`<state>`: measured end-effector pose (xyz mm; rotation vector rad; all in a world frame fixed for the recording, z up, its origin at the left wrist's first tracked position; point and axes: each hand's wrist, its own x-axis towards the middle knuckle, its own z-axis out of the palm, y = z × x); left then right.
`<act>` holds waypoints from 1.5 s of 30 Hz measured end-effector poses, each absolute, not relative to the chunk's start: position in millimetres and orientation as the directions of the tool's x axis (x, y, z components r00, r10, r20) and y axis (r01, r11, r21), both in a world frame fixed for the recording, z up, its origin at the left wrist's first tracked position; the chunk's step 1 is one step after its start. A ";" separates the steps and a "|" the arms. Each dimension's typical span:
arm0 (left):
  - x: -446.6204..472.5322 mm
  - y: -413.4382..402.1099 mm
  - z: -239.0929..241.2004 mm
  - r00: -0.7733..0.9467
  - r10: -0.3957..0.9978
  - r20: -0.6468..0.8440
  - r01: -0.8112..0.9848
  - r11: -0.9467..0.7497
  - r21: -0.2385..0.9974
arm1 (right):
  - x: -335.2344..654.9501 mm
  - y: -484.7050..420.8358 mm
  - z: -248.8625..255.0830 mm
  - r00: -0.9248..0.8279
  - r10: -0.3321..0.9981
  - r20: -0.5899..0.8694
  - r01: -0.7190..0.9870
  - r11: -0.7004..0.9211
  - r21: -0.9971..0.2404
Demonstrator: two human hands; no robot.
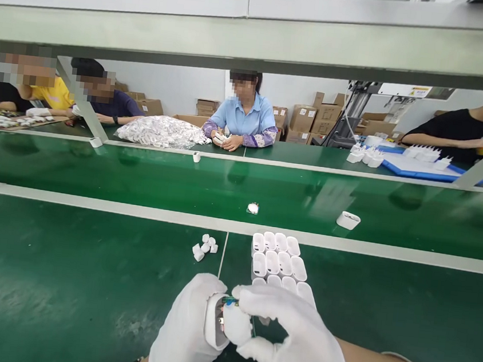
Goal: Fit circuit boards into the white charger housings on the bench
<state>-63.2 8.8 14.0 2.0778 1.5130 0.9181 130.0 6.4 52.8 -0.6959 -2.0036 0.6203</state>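
Both my hands wear white gloves near the bottom edge. My left hand is wrapped round a white charger shell with its open end turned right. My right hand pinches a small circuit insert with coloured parts at the shell's opening. Just beyond my hands stands a block of several empty white shells in rows. A small heap of white caps lies to their left.
A green conveyor belt runs across, carrying a single white shell and a small wrapped piece. Several other people sit at the far side with a pile of bagged parts. A grey shelf rail spans overhead.
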 end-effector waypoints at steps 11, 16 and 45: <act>-60.5 11.3 18.0 0.265 0.963 0.056 0.666 -0.225 0.711 | 122.6 0.4 69.0 -0.573 0.802 0.168 0.613 0.555 -0.562; -57.1 9.3 29.4 0.266 0.964 -0.012 0.680 -0.178 0.712 | 119.7 -0.5 67.8 -0.545 0.815 0.199 0.674 0.566 -0.474; -48.7 -7.5 32.5 0.518 0.854 0.040 0.266 -0.206 0.942 | 132.7 17.7 51.2 -0.595 0.694 0.405 0.392 0.691 -0.608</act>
